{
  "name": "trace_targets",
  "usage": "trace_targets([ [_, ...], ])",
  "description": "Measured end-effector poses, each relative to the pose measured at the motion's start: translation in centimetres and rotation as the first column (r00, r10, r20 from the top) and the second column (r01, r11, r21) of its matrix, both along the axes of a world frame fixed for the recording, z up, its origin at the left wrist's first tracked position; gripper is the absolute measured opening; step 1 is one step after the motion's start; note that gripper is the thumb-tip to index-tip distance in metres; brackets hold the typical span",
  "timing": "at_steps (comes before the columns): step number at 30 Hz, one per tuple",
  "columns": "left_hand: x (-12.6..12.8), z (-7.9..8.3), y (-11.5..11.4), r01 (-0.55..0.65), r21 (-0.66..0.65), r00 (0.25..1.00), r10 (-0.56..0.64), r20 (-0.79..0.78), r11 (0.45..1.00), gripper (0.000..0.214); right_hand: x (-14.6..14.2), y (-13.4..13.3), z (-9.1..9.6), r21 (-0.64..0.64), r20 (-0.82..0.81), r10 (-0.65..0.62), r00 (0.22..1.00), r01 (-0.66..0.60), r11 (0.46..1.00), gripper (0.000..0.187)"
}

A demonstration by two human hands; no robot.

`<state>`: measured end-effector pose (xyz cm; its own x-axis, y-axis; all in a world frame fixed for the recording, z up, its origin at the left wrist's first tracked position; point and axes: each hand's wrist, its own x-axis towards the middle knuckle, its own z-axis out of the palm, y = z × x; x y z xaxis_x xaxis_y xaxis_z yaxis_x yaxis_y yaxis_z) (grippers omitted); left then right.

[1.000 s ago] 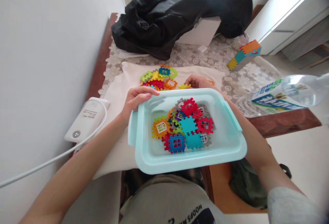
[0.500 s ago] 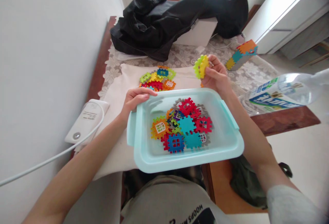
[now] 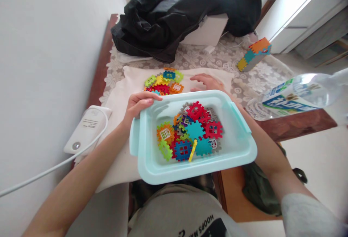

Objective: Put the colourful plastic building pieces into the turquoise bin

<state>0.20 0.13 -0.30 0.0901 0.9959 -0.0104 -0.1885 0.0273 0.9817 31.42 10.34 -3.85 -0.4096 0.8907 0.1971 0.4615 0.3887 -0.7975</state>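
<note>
A light blue plastic tub (image 3: 152,173) is held in front of my body, its far left corner gripped by my left hand (image 3: 137,107). Inside lie toothed plastic building tiles in several colours, among them a turquoise tile (image 3: 195,131), a red tile (image 3: 213,129), a lime tile (image 3: 165,150) and a yellow tile (image 3: 193,150) standing on edge. My right hand (image 3: 208,82) is just past the tub's far rim, fingers stretched out and holding nothing visible; the rim hides part of it. A loose heap of similar tiles (image 3: 160,81) lies beyond the tub on a white cloth (image 3: 116,128).
Right of the cloth stands an assembled tile block (image 3: 255,54). Nearer, a clear plastic bottle (image 3: 293,94) lies across the table's right side. A white device (image 3: 86,130) with a cable is by the left wall. Black fabric (image 3: 152,26) covers the table's back.
My right hand has let go of the lime and yellow tiles, which now lie in the tub. It has moved left and down toward the heap side. My left hand keeps its grip.
</note>
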Motion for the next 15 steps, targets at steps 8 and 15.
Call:
trace_targets([
  [8, 0.0, 0.1, 0.1, 0.025, 0.022, 0.999, -0.023, -0.047, 0.999, 0.017, 0.9, 0.9, -0.8, -0.076, 0.114, 0.415, 0.903, -0.408, 0.91, 0.026],
  [15, -0.1, 0.0, -0.1, 0.017, 0.019, 0.998, -0.016, -0.057, 1.0, 0.018, 3.5, -1.2, 2.7, -0.158, 0.286, 0.174, 0.942, -0.132, 0.979, 0.027],
])
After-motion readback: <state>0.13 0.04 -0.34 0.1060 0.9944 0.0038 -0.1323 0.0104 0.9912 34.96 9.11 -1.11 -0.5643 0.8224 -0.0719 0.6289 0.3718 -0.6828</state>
